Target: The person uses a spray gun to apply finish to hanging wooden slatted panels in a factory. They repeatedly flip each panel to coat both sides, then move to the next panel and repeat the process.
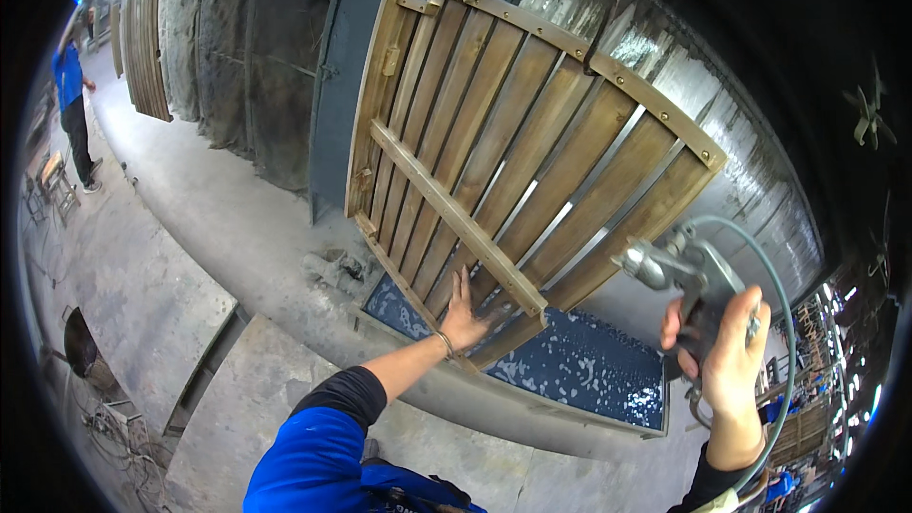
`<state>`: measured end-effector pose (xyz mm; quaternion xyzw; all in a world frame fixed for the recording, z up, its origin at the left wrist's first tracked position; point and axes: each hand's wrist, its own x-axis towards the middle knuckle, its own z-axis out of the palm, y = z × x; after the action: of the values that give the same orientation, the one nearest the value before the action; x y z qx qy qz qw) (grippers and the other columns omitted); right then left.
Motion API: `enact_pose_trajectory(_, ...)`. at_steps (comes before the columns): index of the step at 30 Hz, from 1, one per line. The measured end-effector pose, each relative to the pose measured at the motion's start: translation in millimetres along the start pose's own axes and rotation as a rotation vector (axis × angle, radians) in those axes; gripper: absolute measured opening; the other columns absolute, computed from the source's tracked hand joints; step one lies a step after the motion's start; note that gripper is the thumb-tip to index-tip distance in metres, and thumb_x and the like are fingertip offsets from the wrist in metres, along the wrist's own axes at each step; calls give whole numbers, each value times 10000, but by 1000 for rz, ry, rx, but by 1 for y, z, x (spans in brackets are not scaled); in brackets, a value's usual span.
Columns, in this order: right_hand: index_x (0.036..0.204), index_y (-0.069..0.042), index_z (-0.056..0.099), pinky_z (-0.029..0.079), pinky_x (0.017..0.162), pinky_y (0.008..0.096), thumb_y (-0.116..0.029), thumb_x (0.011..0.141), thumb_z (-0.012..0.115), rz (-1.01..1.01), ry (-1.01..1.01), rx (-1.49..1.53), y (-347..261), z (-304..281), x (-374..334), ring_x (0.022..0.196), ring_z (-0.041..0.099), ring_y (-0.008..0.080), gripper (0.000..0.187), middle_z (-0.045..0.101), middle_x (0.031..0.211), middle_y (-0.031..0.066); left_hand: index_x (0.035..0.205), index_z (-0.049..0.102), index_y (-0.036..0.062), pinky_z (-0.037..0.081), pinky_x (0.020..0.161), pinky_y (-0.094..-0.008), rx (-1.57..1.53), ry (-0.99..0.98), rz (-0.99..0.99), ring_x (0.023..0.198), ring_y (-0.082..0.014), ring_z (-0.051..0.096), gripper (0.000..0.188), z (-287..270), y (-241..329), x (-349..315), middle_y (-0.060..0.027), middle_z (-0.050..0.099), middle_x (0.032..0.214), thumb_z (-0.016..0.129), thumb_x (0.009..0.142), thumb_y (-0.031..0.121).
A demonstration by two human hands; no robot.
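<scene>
A slatted wooden panel, tilted and with a crossbar over its slats, hangs in front of me from metal hooks. My left hand lies against its lower slats with the fingers stretched out. In my right hand is a metal spray gun, held up beside the panel's lower right corner. The gun's nozzle points left toward the slats. A thin grey-green hose curves around the gun and runs down past my right wrist. My fingers hide part of the gun's handle.
Below the panel is a trough of dark liquid with pale foam. A wet, streaked metal wall stands behind. At far left, a person in blue stands near another hanging slatted panel. Grey boards cover the floor at lower left.
</scene>
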<state>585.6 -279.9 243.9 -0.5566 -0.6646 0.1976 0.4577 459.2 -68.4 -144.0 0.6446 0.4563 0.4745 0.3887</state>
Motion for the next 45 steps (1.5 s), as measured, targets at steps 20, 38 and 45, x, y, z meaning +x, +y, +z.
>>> enact_pose_trajectory(20, 870, 37, 559, 330, 374, 220, -637, 1064, 296, 147, 152, 151, 101, -30, 32, 571, 598, 168, 749, 611, 696, 125, 1594, 101, -20, 367, 1183, -440, 333, 861, -377, 1428, -459, 388, 1109, -178, -94, 153, -317, 225, 1614, 789, 746, 176)
enact_pose_trajectory(38, 869, 15, 642, 327, 375, 205, -563, 1085, 366, 178, -64, 17, -24, 151, 103, 552, 586, 110, 675, 650, 704, 94, 1063, 633, -71, 532, 914, -473, 270, 636, -305, 1058, -462, 668, 342, -360, -156, 138, -297, 707, 1029, 703, 761, 75)
enact_pose_trajectory(45, 836, 13, 682, 348, 359, 202, -589, 1067, 397, 228, 16, 2, -95, 219, 95, 532, 622, 116, 706, 667, 682, 95, 1318, 627, 48, 524, 972, -461, 251, 532, -302, 1132, -424, 660, 549, -412, -153, 132, -261, 715, 1126, 641, 772, -1)
